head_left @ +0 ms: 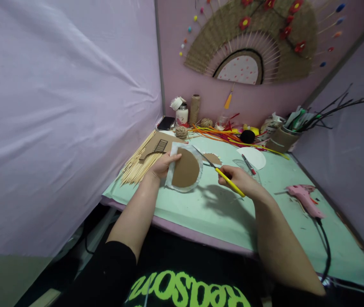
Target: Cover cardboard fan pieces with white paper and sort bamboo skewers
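Brown card disc [185, 170], backed w/ a white sheet [173, 150], sits tilted just above the table [207, 209], left of centre. Left hand [164, 165] pinches its left edge, thumb on the card face, fingers behind. Right hand [237, 178] is closed round a yellow-handled cutter [229, 182]; the blade points up-left, tip at the sheet's top right edge. Bamboo sticks [137, 166] lie just left of the left hand. Pink glue gun [305, 198] lies on the table, well apart on the right.
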Demonstrator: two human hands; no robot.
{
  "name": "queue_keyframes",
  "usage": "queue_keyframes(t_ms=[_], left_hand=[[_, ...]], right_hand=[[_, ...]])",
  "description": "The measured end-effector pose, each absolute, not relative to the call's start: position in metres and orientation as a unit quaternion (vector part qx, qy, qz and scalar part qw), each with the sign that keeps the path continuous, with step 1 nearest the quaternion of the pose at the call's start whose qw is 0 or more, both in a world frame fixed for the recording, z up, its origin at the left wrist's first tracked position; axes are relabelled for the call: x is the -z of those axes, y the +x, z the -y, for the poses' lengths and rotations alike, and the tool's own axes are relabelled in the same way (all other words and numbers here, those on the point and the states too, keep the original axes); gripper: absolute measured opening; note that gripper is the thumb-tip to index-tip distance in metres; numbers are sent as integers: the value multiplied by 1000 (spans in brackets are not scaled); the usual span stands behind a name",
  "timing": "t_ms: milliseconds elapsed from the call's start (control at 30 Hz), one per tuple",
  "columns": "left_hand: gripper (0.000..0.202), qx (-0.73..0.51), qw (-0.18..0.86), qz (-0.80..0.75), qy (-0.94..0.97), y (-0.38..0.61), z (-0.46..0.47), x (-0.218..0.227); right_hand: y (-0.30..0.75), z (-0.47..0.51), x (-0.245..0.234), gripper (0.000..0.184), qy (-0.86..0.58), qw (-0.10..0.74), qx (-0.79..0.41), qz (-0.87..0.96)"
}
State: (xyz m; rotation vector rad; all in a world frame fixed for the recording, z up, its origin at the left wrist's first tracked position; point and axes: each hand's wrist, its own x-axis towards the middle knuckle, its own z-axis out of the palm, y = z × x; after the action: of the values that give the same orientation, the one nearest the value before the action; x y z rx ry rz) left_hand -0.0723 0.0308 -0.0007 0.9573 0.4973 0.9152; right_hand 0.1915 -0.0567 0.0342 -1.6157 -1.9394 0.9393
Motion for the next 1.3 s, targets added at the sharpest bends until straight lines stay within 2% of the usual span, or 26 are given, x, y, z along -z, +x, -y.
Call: queue_keyframes(t_ms=[167,400,767,1300], left_hand=[[71,-391,762,-223,465,-71,-27,-2],[72,-362,762,-221,489,-71,-28,-1],[60,-353,754,-270,484,-70,-25,-2],[41,-354,750,-316,461,-71,-24,-5]], right_hand=[[193,56,-33,22,-581,199,-319,722],[193,54,-32,23,-580,190,-318,725],[198,52,-28,27,-567,182,-298,746],[205,52,-26,38,-584,203,-333,712]])
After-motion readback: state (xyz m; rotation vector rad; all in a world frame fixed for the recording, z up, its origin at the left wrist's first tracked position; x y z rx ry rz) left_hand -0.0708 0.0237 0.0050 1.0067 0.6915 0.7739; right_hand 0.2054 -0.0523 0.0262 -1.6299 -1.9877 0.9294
